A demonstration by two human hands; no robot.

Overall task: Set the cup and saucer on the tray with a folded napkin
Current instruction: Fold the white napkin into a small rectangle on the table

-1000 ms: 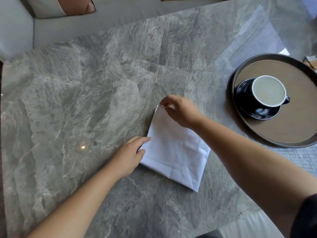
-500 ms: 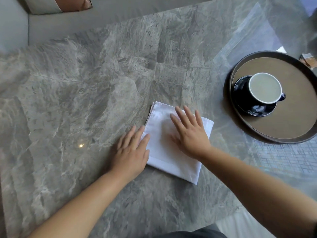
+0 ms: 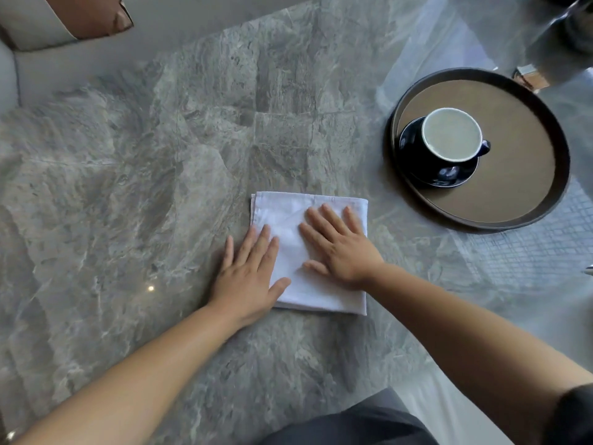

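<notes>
A white napkin, folded into a square, lies flat on the grey marble table. My left hand rests flat on its left edge with fingers spread. My right hand presses flat on its right half. A dark blue cup with a white inside stands on a dark blue saucer, in the left part of a round brown tray with a dark rim, off to the right of the napkin.
A sofa with a brown and cream cushion runs along the table's far side. Small objects lie beyond the tray at the top right. The table's near edge is by my lap at the bottom right.
My right hand brought the raised napkin corner down, and both hands now lie flat on the square. The napkin has turned so its edges run straighter across the table.
</notes>
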